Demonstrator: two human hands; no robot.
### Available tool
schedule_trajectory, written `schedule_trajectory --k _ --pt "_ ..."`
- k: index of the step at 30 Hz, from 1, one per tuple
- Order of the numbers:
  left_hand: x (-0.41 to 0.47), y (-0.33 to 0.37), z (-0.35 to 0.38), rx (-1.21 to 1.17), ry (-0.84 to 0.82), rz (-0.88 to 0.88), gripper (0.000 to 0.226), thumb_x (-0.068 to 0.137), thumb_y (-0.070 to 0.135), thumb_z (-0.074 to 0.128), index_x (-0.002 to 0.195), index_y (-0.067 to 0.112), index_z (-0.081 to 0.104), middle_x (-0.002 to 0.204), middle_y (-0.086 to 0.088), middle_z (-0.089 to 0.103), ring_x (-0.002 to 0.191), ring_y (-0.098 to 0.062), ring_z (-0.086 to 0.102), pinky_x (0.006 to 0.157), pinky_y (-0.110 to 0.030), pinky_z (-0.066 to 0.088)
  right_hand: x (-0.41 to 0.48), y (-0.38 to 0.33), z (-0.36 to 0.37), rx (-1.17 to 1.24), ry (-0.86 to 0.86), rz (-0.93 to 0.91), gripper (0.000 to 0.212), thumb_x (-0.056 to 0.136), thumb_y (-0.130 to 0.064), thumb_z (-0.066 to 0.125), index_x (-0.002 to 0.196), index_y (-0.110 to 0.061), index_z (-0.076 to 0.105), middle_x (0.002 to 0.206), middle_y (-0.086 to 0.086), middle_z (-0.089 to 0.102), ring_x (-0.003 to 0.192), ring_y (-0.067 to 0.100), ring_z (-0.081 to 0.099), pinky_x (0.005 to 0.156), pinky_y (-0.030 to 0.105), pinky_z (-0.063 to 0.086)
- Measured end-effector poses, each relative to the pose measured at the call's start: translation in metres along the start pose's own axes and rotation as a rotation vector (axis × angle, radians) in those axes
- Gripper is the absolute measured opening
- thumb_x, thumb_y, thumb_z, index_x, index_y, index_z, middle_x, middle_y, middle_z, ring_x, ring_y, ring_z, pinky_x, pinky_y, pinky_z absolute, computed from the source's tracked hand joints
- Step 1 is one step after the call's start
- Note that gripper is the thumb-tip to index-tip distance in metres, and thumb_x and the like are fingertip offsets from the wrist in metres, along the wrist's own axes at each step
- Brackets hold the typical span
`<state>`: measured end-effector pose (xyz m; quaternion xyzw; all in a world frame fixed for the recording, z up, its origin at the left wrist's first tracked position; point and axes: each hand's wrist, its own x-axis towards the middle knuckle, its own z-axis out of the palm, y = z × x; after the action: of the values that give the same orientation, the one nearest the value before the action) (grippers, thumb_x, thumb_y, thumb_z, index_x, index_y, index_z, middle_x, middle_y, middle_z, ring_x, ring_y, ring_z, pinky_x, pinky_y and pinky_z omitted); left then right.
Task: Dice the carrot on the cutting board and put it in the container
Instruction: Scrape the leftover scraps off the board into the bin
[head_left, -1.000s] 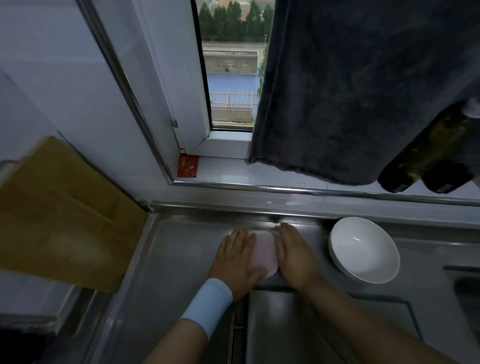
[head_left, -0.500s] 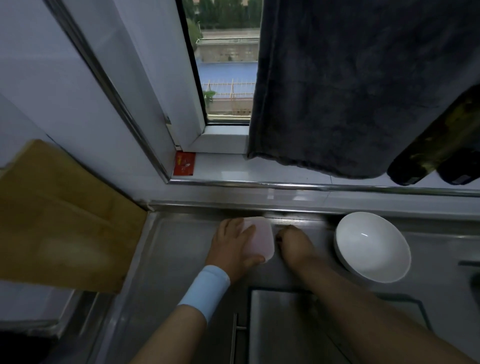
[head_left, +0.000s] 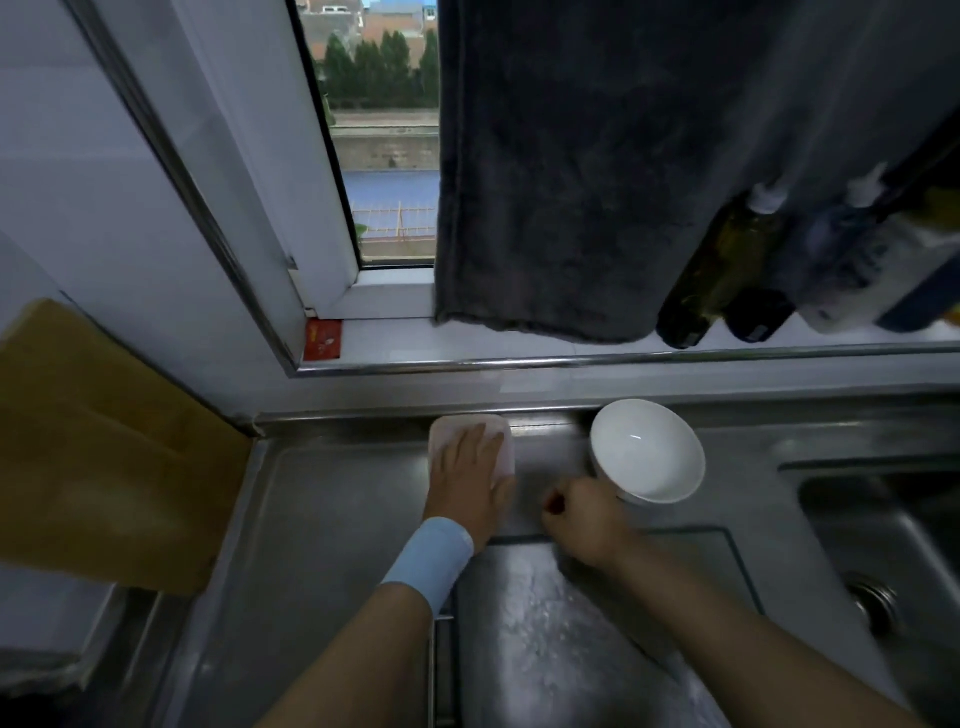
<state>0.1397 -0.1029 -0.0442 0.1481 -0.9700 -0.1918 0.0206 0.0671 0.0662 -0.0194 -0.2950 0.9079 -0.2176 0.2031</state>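
Observation:
A pale pink flat plastic piece lies at the back of the steel counter, under the window sill. My left hand, with a light blue wristband, rests flat on top of it, fingers straight. My right hand is curled against the near side of a white bowl, which stands just right of the pink piece; its fingers seem to grip the bowl's lower edge. A large tan cutting board leans at the far left. No carrot is in view.
A dark towel hangs over the window. Several bottles stand on the sill at the right. A sink basin opens at the far right. A small red sticker marks the sill's left corner.
My right hand left the pink piece and went right to the bowl, curling up. The bowl now sits closer to the pink piece. My left hand slid further onto it.

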Motion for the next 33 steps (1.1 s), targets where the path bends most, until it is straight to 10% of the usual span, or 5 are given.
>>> schedule_trajectory --k 7,14,23,33 --pt "-0.092 0.041 0.032 -0.151 -0.024 -0.028 0.047 0.094 0.025 0.04 0.141 0.022 0.037 0.146 0.001 0.033 0.132 -0.02 0.027 0.11 -0.03 0.019 -0.08 0.035 0.03 -0.043 -0.273 -0.091 0.009 0.079 -0.014 0.066 0.08 -0.014 0.075 0.091 0.0 0.074 0.082 0.001 0.061 0.071 0.006 0.041" --pt "-0.142 0.074 0.053 -0.205 -0.026 -0.022 0.031 0.091 0.015 0.042 0.118 0.023 0.053 0.124 0.005 0.045 0.117 -0.017 0.037 0.097 -0.021 0.03 -0.117 0.071 0.023 0.062 -0.173 0.002 0.008 0.076 -0.02 0.068 0.077 -0.028 0.068 0.087 -0.006 0.071 0.083 0.011 0.066 0.078 0.027 0.052" --pt "-0.199 0.134 0.105 -0.101 -0.123 0.013 0.075 0.069 0.064 0.053 0.129 0.02 0.048 0.139 -0.002 0.034 0.13 -0.022 0.028 0.11 -0.034 0.026 -0.182 0.155 -0.005 -0.293 -0.033 0.359 0.045 0.094 -0.028 0.049 0.136 -0.018 0.036 0.134 0.012 0.043 0.123 0.03 0.042 0.101 0.04 0.037" --pt "-0.201 0.142 0.114 -0.05 0.006 -0.133 0.072 0.072 0.035 0.076 0.134 0.011 0.048 0.141 -0.015 0.041 0.129 -0.036 0.039 0.107 -0.04 0.033 -0.216 0.165 -0.039 0.041 0.009 0.202 0.02 0.093 -0.034 0.054 0.101 -0.025 0.039 0.094 0.001 0.06 0.08 0.026 0.06 0.067 0.032 0.041"
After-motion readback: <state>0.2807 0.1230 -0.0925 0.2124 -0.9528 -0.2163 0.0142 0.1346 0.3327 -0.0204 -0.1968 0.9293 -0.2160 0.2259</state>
